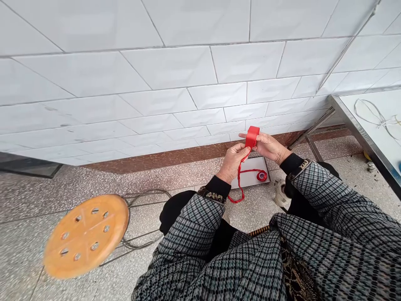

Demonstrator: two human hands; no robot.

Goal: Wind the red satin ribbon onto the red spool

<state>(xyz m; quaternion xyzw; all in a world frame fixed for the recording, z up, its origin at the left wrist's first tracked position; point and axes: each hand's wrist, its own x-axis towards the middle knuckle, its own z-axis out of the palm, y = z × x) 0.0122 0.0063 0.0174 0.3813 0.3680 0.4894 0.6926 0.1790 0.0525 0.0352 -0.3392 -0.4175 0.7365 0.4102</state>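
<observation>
A wide loop of shiny red ribbon (252,136) stands between my two hands, in front of the tiled wall. My left hand (231,162) pinches the lower end of the loop between thumb and fingers. Fingers of my right hand (270,147) pass through and behind the loop, holding it from the right; their tips are partly hidden. From the left hand a narrow, twisted red strand hangs to the floor and bends back up. It runs into a shallow white tray (247,182) below, where a small red ribbon roll (262,175) lies.
At left a round orange stool seat (89,236) with holes lies tipped over, its metal legs (145,215) on the speckled floor. A metal-edged table (365,131) with loose wires on top stands at right. White wall tiles (169,62) rise close ahead.
</observation>
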